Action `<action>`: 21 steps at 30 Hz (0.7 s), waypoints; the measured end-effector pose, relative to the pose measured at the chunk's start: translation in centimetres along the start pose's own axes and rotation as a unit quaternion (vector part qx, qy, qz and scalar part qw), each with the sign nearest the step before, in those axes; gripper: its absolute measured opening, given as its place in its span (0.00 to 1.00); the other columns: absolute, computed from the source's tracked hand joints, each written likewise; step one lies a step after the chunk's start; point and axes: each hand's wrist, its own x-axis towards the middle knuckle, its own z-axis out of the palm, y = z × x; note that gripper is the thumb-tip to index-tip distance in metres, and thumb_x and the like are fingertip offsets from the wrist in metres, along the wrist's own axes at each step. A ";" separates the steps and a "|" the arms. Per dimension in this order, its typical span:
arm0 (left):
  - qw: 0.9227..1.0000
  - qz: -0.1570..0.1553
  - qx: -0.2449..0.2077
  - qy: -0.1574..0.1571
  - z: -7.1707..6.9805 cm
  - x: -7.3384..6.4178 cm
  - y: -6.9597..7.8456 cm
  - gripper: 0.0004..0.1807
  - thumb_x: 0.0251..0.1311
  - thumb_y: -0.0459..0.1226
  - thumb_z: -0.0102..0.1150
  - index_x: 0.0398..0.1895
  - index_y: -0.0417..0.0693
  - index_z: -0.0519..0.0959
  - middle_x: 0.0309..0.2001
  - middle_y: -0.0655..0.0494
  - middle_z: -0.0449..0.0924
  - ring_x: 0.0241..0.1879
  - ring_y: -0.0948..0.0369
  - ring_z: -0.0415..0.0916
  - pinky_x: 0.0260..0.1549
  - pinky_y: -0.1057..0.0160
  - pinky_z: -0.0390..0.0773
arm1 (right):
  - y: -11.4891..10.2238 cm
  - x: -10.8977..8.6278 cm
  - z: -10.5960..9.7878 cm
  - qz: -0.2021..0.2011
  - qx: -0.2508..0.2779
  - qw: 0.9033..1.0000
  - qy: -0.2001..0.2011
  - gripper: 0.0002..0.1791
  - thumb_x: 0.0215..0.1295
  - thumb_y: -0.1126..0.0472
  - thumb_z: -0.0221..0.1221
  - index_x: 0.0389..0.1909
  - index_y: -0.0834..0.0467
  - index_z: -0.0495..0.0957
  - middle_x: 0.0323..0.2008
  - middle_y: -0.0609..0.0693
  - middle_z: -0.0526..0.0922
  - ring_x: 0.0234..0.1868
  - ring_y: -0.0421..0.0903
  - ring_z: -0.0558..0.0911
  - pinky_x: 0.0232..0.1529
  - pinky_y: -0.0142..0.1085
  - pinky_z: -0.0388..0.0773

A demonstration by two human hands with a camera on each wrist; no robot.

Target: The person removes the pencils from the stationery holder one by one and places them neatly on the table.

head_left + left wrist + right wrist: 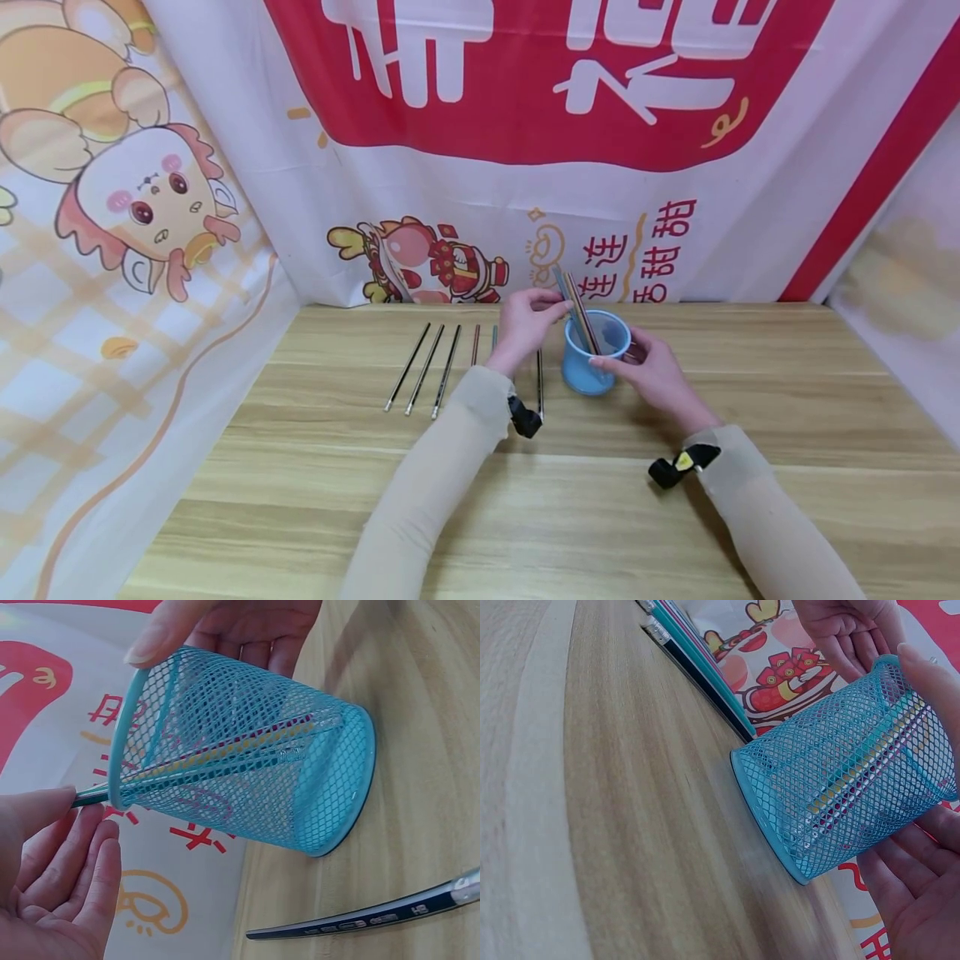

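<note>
A light-blue mesh pen cup (587, 377) stands on the table with several pencils (581, 310) leaning in it. My right hand (654, 367) holds the cup from the right, the thumb at its rim and the fingers around the far side. At the rim's left, my left hand (527, 323) pinches a teal pencil (91, 796) between thumb and fingertips; its lower part is inside the cup. Through the mesh, yellow and dark red pencils (855, 780) show beside it. On the table left of the cup lies a black pencil (352, 922).
Three black pencils (414, 367) lie side by side on the wooden table (585, 517) at the left. Nearer my left hand are a red pencil (476, 343) and a teal one (494, 337), partly hidden by that arm. A printed cloth (465, 200) hangs along the table's back edge.
</note>
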 end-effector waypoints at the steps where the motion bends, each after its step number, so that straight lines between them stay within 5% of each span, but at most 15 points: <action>1: 1.000 0.002 -0.004 0.001 -0.1 0.0 0.1 0.11 0.64 0.45 0.71 0.45 0.51 0.87 0.36 0.66 0.86 0.38 0.67 0.82 0.42 0.61 0.82 | 0.3 0.1 0.0 -0.001 -0.003 1.000 0.002 0.44 0.61 0.47 0.73 0.72 0.63 0.66 0.63 0.62 0.76 0.63 0.57 0.76 0.60 0.35 0.76; 15: 0.998 0.039 -0.039 0.030 -1.3 0.1 1.0 0.13 0.63 0.42 0.72 0.46 0.47 0.87 0.37 0.61 0.88 0.38 0.65 0.84 0.43 0.62 0.83 | 0.4 0.1 0.0 0.006 -0.005 1.000 0.001 0.45 0.62 0.48 0.73 0.73 0.63 0.65 0.64 0.63 0.75 0.64 0.58 0.76 0.63 0.43 0.74; 21: 0.995 0.040 -0.080 0.042 -2.7 0.1 2.3 0.13 0.62 0.41 0.72 0.47 0.46 0.86 0.39 0.60 0.88 0.39 0.63 0.85 0.46 0.62 0.82 | -1.8 -0.7 0.0 0.016 -0.009 1.000 -0.008 0.43 0.64 0.52 0.71 0.72 0.68 0.64 0.65 0.67 0.73 0.65 0.61 0.74 0.63 0.42 0.74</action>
